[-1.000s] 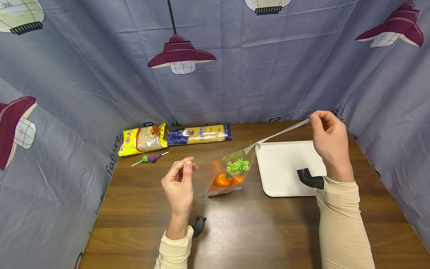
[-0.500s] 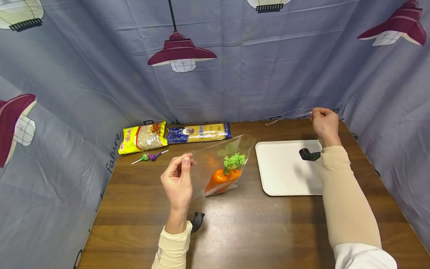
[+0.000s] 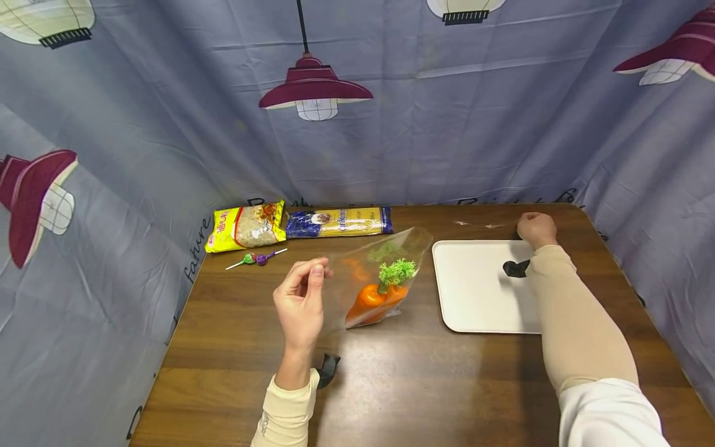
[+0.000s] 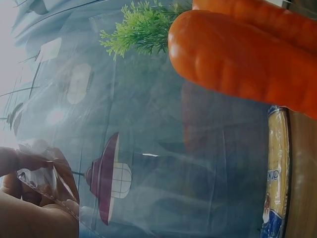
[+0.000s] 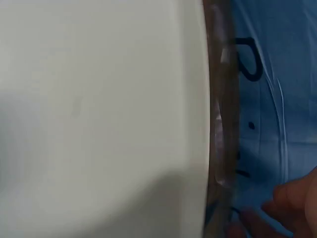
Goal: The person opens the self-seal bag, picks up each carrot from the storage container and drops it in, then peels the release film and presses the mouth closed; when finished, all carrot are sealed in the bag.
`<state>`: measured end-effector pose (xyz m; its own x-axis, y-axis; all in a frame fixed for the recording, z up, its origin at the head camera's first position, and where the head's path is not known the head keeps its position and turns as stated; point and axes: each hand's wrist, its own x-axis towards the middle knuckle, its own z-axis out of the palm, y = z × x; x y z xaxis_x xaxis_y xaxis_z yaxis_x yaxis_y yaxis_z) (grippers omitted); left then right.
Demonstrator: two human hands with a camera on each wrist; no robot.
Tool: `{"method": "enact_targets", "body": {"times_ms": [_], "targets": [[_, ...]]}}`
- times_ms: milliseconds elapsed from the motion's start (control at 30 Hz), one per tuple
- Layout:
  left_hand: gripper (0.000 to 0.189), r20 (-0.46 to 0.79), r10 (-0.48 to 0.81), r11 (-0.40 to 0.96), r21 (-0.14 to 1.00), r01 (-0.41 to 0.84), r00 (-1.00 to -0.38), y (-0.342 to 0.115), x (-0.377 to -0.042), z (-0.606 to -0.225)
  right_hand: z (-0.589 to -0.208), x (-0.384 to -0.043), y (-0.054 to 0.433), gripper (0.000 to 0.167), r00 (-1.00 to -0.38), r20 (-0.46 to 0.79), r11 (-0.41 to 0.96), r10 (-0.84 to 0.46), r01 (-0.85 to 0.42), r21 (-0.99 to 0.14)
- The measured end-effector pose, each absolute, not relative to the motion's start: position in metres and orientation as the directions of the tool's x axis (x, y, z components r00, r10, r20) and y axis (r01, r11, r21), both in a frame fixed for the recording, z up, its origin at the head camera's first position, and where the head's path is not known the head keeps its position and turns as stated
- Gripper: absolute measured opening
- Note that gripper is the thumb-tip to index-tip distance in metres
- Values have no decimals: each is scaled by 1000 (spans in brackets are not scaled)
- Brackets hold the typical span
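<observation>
My left hand (image 3: 299,304) pinches the edge of a clear plastic bag (image 4: 148,183) between thumb and fingers. Inside the bag are orange carrots (image 3: 367,299) with green leafy tops (image 3: 398,272); the left wrist view shows two carrots (image 4: 237,59) close up. The bag spreads rightward from the hand, over the middle of the table. My right hand (image 3: 537,230) is low behind the white tray (image 3: 475,292), its fingers mostly hidden in the head view and blurred in the right wrist view. A thin clear plastic strip (image 3: 477,224) lies beside it; whether the fingers still grip it I cannot tell.
At the back left of the wooden table (image 3: 391,397) lie a yellow bag of grain (image 3: 248,228) and a blue and yellow pasta packet (image 3: 341,221). Two lollipops (image 3: 255,258) are in front of them. A grey curtain (image 3: 391,149) surrounds the table's back and sides.
My right hand pulled the clear strip off the bag's upper right side, then lowered it to the table behind the tray. The left hand kept its pinch on the bag.
</observation>
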<state>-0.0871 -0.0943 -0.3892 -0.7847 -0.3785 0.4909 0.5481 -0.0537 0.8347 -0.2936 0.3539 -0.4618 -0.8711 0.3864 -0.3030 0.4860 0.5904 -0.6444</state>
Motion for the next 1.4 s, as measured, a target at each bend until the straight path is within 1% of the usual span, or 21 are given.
{"method": "enact_targets", "body": {"times_ms": [100, 133, 200, 267, 333, 367, 433, 500, 567, 600, 667, 733, 833, 933, 1067, 1233, 1400], "targets": [[20, 498, -364, -73, 827, 557, -787, -94, -89, -389, -460, -289, 359, 59, -904, -273, 732, 329, 427, -531], [19, 500, -362, -76, 825, 560, -787, -94, -89, -390, -458, -288, 358, 60, -914, -244, 743, 326, 407, -532], [19, 499, -367, -68, 827, 557, -785, -95, -89, -391, -454, -284, 351, 60, -936, -141, 760, 323, 345, -550], [21, 494, -372, -60, 832, 552, -786, -96, -89, -391, -448, -275, 337, 57, -955, -4, 765, 297, 241, -597], [24, 490, -372, -53, 837, 545, -788, -96, -88, -391, -439, -260, 315, 52, -961, 111, 744, 253, 120, -657], [25, 489, -371, -49, 839, 543, -789, -97, -88, -391, -434, -250, 302, 49, -965, 146, 713, 217, 54, -699], [26, 495, -359, -45, 838, 544, -791, -98, -89, -391, -423, -229, 274, 43, -978, 182, 619, 104, -80, -782], [27, 504, -348, -40, 834, 550, -790, -99, -90, -391, -413, -208, 247, 39, -979, 197, 490, -47, -195, -850], [27, 513, -340, -37, 830, 557, -788, -100, -91, -391, -408, -190, 224, 38, -955, 216, 349, -202, -276, -895], [28, 517, -336, -36, 828, 559, -787, -101, -92, -391, -406, -183, 213, 37, -937, 234, 293, -259, -307, -906], [29, 524, -330, -39, 824, 566, -785, -102, -93, -392, -404, -173, 195, 36, -909, 262, 220, -323, -342, -914], [30, 524, -326, -44, 823, 567, -787, -103, -94, -393, -404, -168, 181, 31, -907, 278, 206, -316, -352, -913], [30, 524, -324, -49, 822, 567, -788, -105, -95, -395, -405, -165, 168, 17, -927, 284, 240, -247, -342, -909], [24, 526, -309, -74, 818, 571, -793, -107, -96, -398, -407, -161, 162, 9, -940, 288, 252, -182, -328, -910], [15, 531, -279, -119, 808, 577, -800, -110, -97, -402, -406, -156, 162, 8, -941, 304, 198, -149, -330, -923], [17, 518, -275, -127, 815, 565, -810, -114, -97, -406, -404, -148, 164, 10, -939, 319, 132, -129, -335, -933], [17, 503, -269, -136, 824, 550, -821, -119, -101, -407, -401, -141, 165, 4, -923, 373, 135, -94, -383, -914]]}}
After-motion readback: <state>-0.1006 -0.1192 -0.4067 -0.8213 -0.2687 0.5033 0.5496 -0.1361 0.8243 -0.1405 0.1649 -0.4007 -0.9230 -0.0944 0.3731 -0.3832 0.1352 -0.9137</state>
